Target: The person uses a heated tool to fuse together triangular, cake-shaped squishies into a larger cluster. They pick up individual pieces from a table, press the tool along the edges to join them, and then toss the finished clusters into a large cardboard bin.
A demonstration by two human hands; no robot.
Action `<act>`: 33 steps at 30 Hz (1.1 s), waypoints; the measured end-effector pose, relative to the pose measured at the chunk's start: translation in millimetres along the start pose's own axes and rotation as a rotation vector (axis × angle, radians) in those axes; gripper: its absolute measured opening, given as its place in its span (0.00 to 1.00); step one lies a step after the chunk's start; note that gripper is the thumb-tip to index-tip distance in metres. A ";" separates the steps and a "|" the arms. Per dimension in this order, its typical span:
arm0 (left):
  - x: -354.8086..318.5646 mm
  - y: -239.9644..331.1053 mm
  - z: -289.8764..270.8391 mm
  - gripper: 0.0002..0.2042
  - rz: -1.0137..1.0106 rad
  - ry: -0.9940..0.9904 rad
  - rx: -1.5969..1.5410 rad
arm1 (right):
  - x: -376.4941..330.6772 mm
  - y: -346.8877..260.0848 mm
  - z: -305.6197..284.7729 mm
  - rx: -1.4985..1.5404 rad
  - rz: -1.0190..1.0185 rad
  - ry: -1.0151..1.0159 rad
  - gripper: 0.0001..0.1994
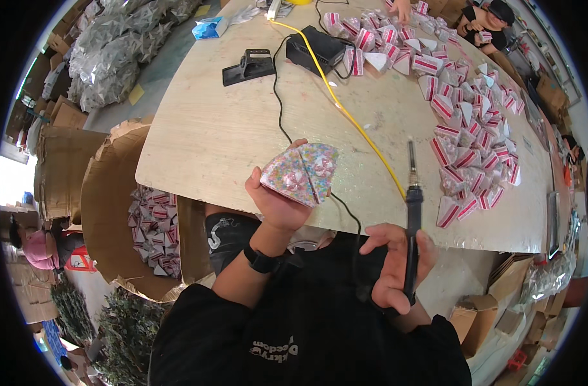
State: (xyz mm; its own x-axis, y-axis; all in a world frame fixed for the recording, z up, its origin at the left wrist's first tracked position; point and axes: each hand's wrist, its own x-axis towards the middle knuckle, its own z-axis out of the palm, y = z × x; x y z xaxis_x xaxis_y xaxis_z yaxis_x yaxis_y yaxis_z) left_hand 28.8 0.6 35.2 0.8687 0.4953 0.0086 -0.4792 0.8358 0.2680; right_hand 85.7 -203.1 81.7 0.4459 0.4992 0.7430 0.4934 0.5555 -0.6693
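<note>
The broad pale plywood desk (229,128) filled the upper middle of the view, its near edge curving just above the person's hands. To its left stood a big open brown cardboard box (107,212), part filled with red-and-white folded paper cones (153,231). A long heap of the same red-and-white triangular paper pieces (461,116) ran along the right side of the desk, from the far edge down toward the near one. At the far end sat a black rectangular power unit (316,48), with a flat black stand (250,65) just left of it. A yellow cable (345,112) crossed the desk from the far edge down toward the right hand, and a thin black cord lay beside it.

The left hand (278,206) was raised over the near edge of the desk, its grip closed on the lower edge of a speckled pastel folded paper piece (301,172), shaped like two joined triangles and held up fanned open. The right hand (397,264), near the person's chest, had its grip wrapped round the handle of a black soldering iron (412,219), whose metal tip pointed up and away.
</note>
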 end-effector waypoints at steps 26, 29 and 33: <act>-9.3 -0.4 -4.6 0.45 0.051 0.001 0.069 | -1.5 -20.8 6.9 -0.175 0.325 0.031 0.29; -9.5 -2.0 -0.4 0.46 0.046 0.089 0.124 | -4.7 -23.0 3.7 -0.277 0.283 0.022 0.21; -9.8 -2.1 -4.3 0.46 0.009 0.033 0.151 | -7.8 -20.2 1.2 -0.357 0.162 0.017 0.16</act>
State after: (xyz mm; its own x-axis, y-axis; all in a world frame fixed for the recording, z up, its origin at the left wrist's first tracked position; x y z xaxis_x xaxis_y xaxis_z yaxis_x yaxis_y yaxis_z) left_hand 20.8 -4.9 30.3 0.8584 0.5126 -0.0194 -0.4608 0.7871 0.4099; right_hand 71.3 -217.4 89.4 0.5500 0.5486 0.6297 0.6432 0.2027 -0.7384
